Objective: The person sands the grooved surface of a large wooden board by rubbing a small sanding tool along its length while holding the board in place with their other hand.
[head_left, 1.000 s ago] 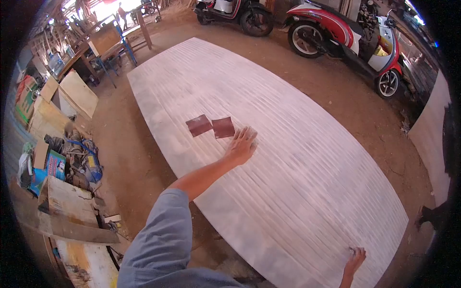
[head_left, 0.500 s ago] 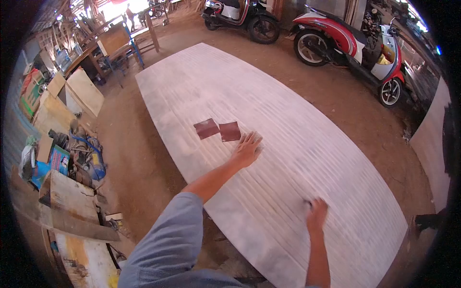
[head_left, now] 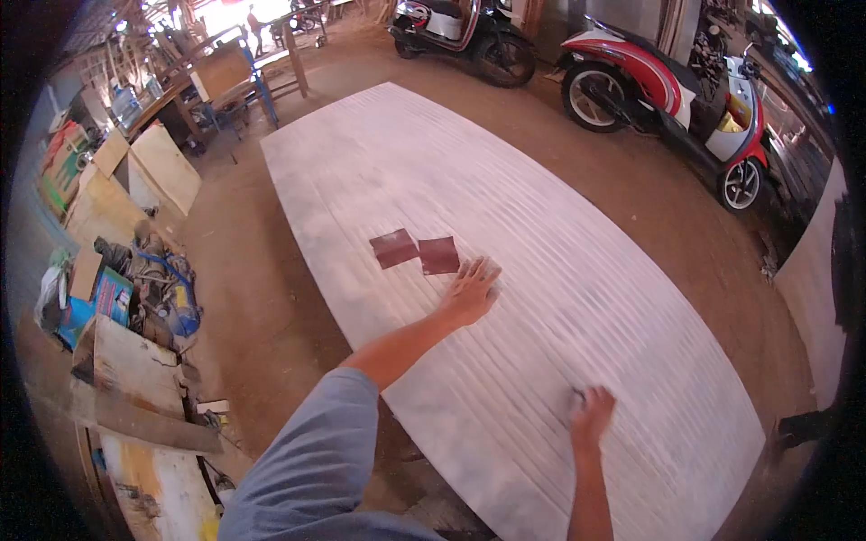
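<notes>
A long whitish grooved panel (head_left: 361, 180) lies in front of me, its surface streaked as if with dust. My left hand (head_left: 471, 293) rests on it with the fingers stretched out and palm down. Just beyond those fingertips are two reddish-brown sandpaper squares (head_left: 439, 256), lying side by side with their corners close. Nearer to me, my right hand (head_left: 593, 417) is closed and low over the grooves, slightly blurred. A small dark edge shows at its fingers; it looks like a folded piece of sandpaper (head_left: 577, 393), mostly hidden by the hand.
A red and white scooter (head_left: 663, 90) and a dark motorbike (head_left: 465, 36) stand past the panel's far side. Boards (head_left: 135, 356) and a compressor-like machine (head_left: 176, 298) crowd the left. A wooden bench (head_left: 167, 104) stands at the back left; a distant person (head_left: 253, 27) is behind it.
The right hand has shifted slightly along the grooves toward me. My left hand and the two squares keep their places on the panel. The whole view has shifted a little.
</notes>
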`<state>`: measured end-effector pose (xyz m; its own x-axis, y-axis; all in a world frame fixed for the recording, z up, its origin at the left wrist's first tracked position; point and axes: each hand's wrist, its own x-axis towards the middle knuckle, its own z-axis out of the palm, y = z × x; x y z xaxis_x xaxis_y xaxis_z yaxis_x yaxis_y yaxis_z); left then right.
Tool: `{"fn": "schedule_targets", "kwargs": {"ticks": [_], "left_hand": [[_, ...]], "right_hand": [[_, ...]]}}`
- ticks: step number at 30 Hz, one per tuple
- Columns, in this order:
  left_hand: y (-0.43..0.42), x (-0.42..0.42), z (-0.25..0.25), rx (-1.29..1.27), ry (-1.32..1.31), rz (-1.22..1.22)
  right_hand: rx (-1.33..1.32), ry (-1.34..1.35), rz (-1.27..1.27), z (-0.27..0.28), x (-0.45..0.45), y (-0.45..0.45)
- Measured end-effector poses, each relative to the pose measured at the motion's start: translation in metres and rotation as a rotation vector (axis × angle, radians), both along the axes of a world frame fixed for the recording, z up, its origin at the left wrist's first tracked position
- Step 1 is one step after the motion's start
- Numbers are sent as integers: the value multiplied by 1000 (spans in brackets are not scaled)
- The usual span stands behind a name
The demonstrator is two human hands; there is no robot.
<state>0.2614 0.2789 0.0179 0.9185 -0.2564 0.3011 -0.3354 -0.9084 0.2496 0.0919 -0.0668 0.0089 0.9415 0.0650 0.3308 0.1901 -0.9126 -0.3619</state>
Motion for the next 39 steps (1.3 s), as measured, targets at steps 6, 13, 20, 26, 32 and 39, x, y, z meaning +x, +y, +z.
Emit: {"fn": "schedule_targets", "kwargs": {"ticks": [6,13,20,26,32,39], "left_hand": [[1,-2,-1,-20,-31,-14],[-1,1,-7,32,-26,0],[0,2,-5,6,-29,-5],[0,4,-11,-37,-35,-12],[1,1,-7,-40,-11,-28],[-1,3,-2,-11,-16,-2]], "right_hand": [[-46,28,88,15,29,29],[-107,258,-404,2,-170,-239],[-56,-34,-150,-43,-64,-104],[-23,-30,113,28,46,60],[-62,122,-229,-22,-88,-137],[-258,12,-376,-26,-177,-253]]}}
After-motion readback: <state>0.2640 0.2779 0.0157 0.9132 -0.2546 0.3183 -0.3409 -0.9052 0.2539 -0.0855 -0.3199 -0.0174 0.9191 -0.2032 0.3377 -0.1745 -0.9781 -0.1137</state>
